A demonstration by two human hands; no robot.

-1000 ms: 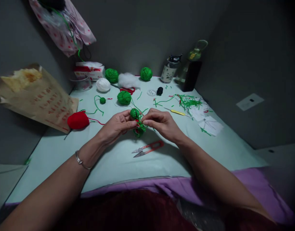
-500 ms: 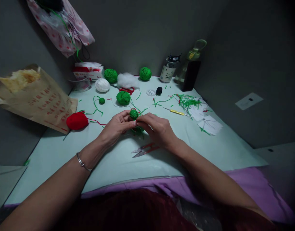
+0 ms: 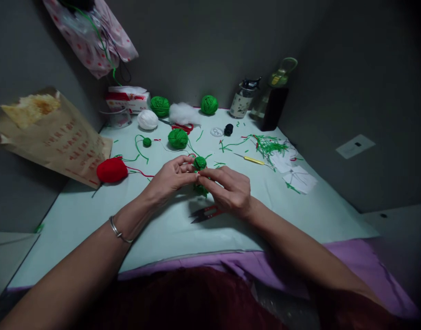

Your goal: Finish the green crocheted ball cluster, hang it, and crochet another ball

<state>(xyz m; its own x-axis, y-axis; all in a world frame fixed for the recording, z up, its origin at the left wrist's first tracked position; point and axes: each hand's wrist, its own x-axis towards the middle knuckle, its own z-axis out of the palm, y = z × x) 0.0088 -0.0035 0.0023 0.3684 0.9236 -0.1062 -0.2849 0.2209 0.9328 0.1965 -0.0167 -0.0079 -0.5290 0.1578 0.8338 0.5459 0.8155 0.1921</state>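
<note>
Between my two hands is a small green yarn piece (image 3: 199,163) with a round top and more green yarn hanging below the fingers. My left hand (image 3: 172,178) grips it from the left, thumb and fingers pinched. From the right, my right hand (image 3: 230,188) pinches at its middle, where a bit of red shows; the fingertips of both hands meet there. Thread snips (image 3: 205,213) lie on the table just below my right hand. A red yarn ball (image 3: 112,170) sits left of my left hand, its strand running toward the hand.
Behind the hands are a green yarn ball (image 3: 177,138), a white ball (image 3: 147,119), stuffing (image 3: 183,113) and red-handled scissors (image 3: 183,128). A yellow crochet hook (image 3: 254,160) and green scraps (image 3: 270,145) lie right. A paper bag (image 3: 66,142) stands left; bottles (image 3: 241,103) stand behind.
Both hands and the green piece have shifted slightly to the right. The green piece's round top has turned a little, and my right hand's fingers lie flatter across its middle.
</note>
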